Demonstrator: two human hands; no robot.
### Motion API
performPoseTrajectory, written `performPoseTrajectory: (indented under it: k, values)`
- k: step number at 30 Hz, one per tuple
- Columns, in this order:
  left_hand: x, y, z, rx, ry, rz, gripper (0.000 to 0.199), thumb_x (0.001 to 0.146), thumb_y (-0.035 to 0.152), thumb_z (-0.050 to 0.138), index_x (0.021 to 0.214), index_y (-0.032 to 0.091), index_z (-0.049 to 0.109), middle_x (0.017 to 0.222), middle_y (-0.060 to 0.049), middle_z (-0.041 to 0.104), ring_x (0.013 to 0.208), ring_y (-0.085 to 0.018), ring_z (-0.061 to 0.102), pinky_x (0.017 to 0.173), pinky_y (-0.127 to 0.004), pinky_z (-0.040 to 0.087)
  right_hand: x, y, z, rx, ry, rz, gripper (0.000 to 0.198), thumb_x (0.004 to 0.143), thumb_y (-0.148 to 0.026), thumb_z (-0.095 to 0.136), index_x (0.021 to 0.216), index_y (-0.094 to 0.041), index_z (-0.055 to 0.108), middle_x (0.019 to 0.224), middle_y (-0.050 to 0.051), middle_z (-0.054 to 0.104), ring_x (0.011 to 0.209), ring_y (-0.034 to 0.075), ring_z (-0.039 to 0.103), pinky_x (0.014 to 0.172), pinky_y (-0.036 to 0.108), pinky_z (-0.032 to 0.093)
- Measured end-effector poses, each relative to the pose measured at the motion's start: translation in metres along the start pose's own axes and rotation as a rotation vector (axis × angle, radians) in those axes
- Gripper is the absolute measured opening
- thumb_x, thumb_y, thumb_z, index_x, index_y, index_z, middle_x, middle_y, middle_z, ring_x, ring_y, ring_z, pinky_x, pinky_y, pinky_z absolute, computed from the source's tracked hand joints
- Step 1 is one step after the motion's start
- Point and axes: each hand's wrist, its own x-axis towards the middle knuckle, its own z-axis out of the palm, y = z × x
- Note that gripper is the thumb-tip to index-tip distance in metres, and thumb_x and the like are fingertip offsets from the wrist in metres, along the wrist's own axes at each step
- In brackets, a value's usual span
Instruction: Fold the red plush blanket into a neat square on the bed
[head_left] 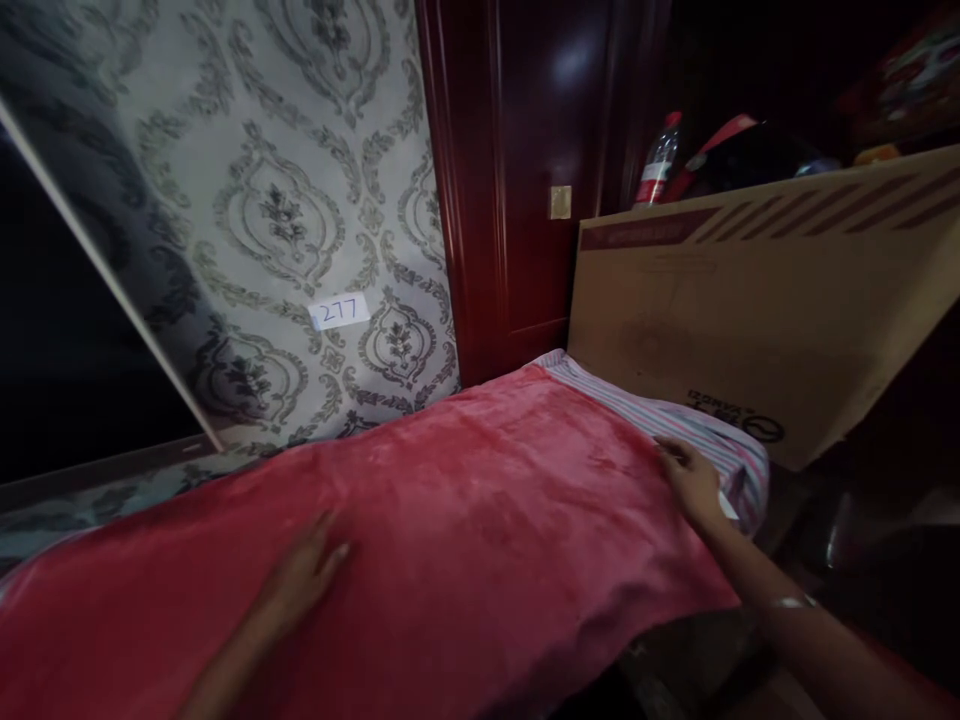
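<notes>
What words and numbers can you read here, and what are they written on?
"277": on the white paper on the patterned wall.
"YANGZI": on the cardboard box, seemingly upside down; the big characters beside it are unclear.
Too blurred to read: the writing on the box's red band and the bottle's label.

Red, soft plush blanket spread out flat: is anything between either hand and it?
Nothing visible. The left hand is over the blanket, and the right hand is at its edge, beside the pink-and-grey striped cloth. The large brown cardboard box stands beyond that cloth, not between.
</notes>
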Motion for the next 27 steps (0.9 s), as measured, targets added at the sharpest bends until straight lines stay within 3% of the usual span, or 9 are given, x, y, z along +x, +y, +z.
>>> performPoseTrajectory:
  k: [4,7,9,13,17,27]
  values:
    - [0.066,0.057,0.042,0.003,-0.177,0.082,0.065,0.089,0.044,0.040,0.142,0.008,0.048,0.152,-0.019,0.046,0.143,-0.028,0.041,0.117,-0.041,0.034,0.055,0.002,0.026,-0.283,-0.060,0.008,0.044,0.084,-0.022,0.042,0.119,-0.012,0.067,0.114,0.015,0.072,0.102,0.024,0.068,0.088,0.033,0.052]
    - [0.088,0.090,0.068,0.078,-0.204,0.072,0.066,0.093,0.043,0.036,0.147,0.005,0.042,0.158,-0.022,0.034,0.148,-0.030,0.030,0.119,-0.047,0.027,0.091,0.009,0.038,-0.372,-0.097,0.064,0.046,0.083,-0.020,0.046,0.123,-0.010,0.066,0.118,0.018,0.070,0.104,0.027,0.067,0.086,0.034,0.051]
    - [0.094,0.102,0.082,0.129,-0.226,0.058,0.065,0.095,0.041,0.032,0.149,0.006,0.040,0.159,-0.023,0.031,0.149,-0.032,0.027,0.119,-0.054,0.024,0.110,0.017,0.043,-0.421,-0.148,0.117,0.041,0.084,-0.025,0.050,0.116,-0.008,0.070,0.110,0.019,0.072,0.098,0.029,0.069,0.079,0.034,0.051]
    - [0.094,0.103,0.099,0.173,-0.207,0.079,0.063,0.096,0.042,0.032,0.150,0.011,0.041,0.158,-0.021,0.034,0.148,-0.034,0.030,0.117,-0.060,0.024,0.135,0.032,0.056,-0.483,-0.322,0.164,0.029,0.084,-0.037,0.058,0.087,-0.014,0.076,0.085,0.013,0.075,0.077,0.025,0.070,0.063,0.029,0.048]
    - [0.093,0.096,0.102,0.169,-0.221,0.075,0.065,0.095,0.045,0.034,0.150,0.012,0.042,0.159,-0.019,0.033,0.148,-0.034,0.031,0.118,-0.058,0.024,0.149,0.040,0.069,-0.597,-0.469,0.104,0.019,0.079,-0.032,0.063,0.078,-0.017,0.075,0.077,0.009,0.074,0.071,0.022,0.069,0.058,0.027,0.044]
    - [0.095,0.093,0.106,0.170,-0.223,0.060,0.066,0.094,0.047,0.035,0.150,0.014,0.043,0.160,-0.017,0.032,0.148,-0.033,0.030,0.119,-0.058,0.023,0.176,0.064,0.059,-0.815,-0.311,0.053,0.028,0.087,-0.022,0.048,0.093,-0.010,0.073,0.099,0.021,0.072,0.089,0.028,0.069,0.065,0.030,0.045]
